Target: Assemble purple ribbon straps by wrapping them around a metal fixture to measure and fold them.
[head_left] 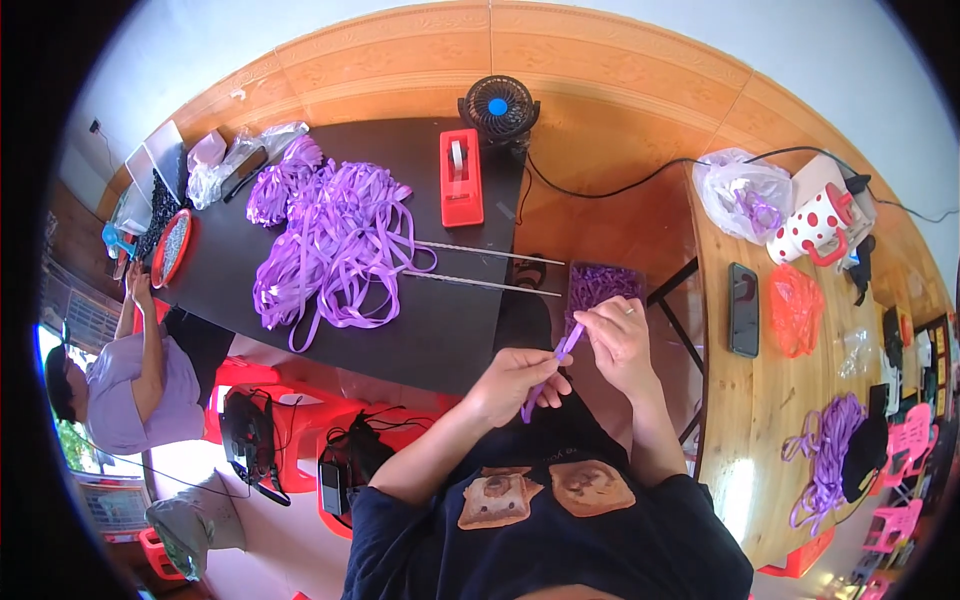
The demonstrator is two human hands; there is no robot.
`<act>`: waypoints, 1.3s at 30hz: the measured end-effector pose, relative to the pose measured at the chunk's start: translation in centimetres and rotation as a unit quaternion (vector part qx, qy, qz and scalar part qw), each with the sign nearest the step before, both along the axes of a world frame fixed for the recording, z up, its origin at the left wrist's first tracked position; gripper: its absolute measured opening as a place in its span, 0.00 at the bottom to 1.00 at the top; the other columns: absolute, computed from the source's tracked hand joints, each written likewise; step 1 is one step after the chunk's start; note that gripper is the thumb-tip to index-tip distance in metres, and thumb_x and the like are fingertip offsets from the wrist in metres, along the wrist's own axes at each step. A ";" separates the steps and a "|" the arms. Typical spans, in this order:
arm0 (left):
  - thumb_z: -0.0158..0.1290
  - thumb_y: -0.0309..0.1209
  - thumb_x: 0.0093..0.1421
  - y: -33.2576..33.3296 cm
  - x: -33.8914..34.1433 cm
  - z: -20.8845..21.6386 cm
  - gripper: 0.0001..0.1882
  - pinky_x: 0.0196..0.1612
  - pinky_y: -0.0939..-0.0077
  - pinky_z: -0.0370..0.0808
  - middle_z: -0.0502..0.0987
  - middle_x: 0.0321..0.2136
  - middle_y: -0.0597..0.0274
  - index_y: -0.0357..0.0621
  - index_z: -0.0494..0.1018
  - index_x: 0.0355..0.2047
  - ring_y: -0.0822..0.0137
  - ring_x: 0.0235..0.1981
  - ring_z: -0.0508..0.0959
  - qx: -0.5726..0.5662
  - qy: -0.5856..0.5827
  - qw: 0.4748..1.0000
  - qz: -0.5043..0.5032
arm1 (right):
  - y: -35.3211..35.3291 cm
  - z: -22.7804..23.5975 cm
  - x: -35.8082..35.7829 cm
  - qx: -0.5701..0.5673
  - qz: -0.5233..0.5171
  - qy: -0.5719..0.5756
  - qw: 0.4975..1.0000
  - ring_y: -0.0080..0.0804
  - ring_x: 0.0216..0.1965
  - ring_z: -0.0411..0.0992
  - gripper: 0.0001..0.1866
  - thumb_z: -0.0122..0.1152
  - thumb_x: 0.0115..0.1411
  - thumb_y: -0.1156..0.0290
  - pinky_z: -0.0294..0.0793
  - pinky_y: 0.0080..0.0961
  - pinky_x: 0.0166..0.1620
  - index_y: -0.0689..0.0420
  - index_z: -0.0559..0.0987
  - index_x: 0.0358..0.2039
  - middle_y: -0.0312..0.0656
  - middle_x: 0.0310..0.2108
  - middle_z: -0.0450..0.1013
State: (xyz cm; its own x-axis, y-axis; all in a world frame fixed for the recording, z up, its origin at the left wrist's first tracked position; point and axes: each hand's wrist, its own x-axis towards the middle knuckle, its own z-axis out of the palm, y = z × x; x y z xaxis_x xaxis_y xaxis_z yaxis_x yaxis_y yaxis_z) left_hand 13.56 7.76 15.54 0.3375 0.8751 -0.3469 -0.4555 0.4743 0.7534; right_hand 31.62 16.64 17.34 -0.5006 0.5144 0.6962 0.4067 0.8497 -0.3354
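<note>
Between my hands, above my lap, runs a short piece of purple ribbon (569,344). My left hand (522,382) is closed round it, and its lower end sticks out below those fingers. At the upper end, the fingertips of my right hand (618,342) pinch the same ribbon. Just beyond the right hand sits a container of purple pieces (603,284), partly covered by that hand. A large heap of loose purple ribbon (340,250) lies on the dark table (455,345) to my left. Two thin metal rods (490,249) stick out from the heap past the table's edge.
A red tape dispenser (461,180) and a black fan (499,108) stand at the far table end. The wooden table (740,420) at right bears a phone (743,310), a polka-dot cup (812,226), bags and more ribbon (830,460). Another person (145,390) works at far left.
</note>
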 end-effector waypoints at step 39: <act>0.51 0.31 0.63 6.7 2.6 -8.6 0.12 0.35 0.84 0.65 0.76 0.30 0.66 0.37 0.75 0.42 0.77 0.29 0.71 0.091 -0.139 0.930 0.328 | 9.9 -10.2 -8.4 -0.154 0.057 0.119 0.979 0.40 0.31 0.69 0.09 0.58 0.46 0.82 0.65 0.32 0.35 0.58 0.77 0.30 0.39 0.26 0.72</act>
